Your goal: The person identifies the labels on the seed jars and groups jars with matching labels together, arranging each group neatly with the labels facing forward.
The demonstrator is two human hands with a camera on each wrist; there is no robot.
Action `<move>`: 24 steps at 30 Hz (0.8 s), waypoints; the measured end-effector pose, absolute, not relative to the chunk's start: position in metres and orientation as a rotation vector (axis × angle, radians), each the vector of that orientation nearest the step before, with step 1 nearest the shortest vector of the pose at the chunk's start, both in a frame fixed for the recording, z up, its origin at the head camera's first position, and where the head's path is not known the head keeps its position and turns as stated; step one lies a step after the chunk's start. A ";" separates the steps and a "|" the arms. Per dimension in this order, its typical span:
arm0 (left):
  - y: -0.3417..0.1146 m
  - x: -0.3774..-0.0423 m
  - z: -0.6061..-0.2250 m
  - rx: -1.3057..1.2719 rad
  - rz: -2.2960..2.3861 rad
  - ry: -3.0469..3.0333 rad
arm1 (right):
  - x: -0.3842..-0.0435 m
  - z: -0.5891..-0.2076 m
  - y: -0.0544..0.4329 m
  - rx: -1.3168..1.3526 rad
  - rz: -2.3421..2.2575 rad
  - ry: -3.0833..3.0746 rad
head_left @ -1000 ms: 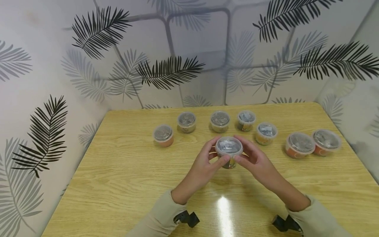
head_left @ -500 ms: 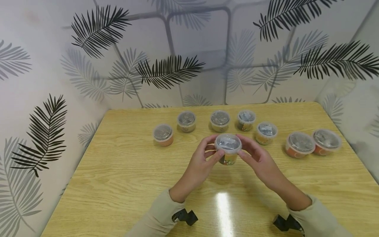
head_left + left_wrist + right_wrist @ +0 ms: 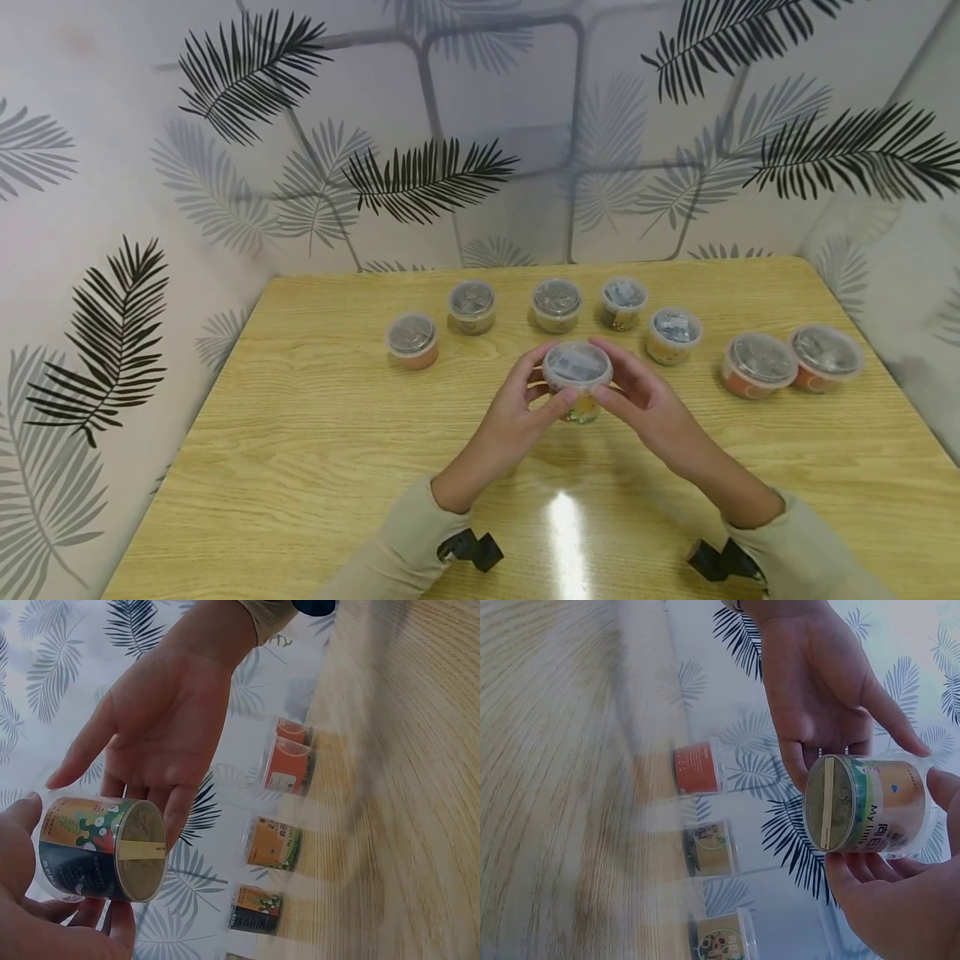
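Observation:
A small round lidded tub point(image 3: 577, 375) is held up off the table between both hands. Silvery material shows through its clear lid. Its wrapper is part orange and part dark with green, and its base with a pale strip point(image 3: 142, 850) shows in the left wrist view. My left hand point(image 3: 522, 408) holds the tub's left side, thumb at the front and fingers behind. On the opposite side, my right hand point(image 3: 651, 412) holds it the same way. Close up, the left hand point(image 3: 45, 915) and the right hand point(image 3: 900, 900) curl round the wrapper.
Several similar tubs stand in a loose arc behind: a pinkish one point(image 3: 413, 340) at left, a brown one point(image 3: 557, 306) at centre back, a yellow one point(image 3: 673, 336), and two orange-red ones point(image 3: 760, 367) at right. The wooden table point(image 3: 300, 433) meets a leaf-patterned wall point(image 3: 510, 217).
The tub has turned between the hands, so its front now shows yellow and green instead of mostly dark. It rose slightly, then came down a little. The other tubs stay put.

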State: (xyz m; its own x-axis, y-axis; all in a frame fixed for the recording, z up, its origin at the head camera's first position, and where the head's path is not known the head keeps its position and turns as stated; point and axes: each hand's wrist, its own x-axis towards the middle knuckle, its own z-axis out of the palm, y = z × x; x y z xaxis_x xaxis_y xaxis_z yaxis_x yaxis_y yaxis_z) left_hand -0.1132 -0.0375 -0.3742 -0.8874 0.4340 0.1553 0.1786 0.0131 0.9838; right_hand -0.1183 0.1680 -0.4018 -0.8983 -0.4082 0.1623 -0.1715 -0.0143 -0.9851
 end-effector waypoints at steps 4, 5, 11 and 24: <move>-0.039 -0.114 -0.373 0.640 1.968 2.086 | -0.118 -0.402 0.168 -0.627 -2.012 2.118; -0.039 -0.114 -0.373 0.638 1.967 2.087 | -0.118 -0.402 0.168 -0.622 -2.005 2.140; -0.043 -0.116 -0.374 0.648 1.996 2.106 | -0.119 -0.402 0.170 -0.586 -2.004 2.237; -0.045 -0.118 -0.377 0.658 2.044 2.086 | -0.121 -0.404 0.168 -0.593 -2.131 2.162</move>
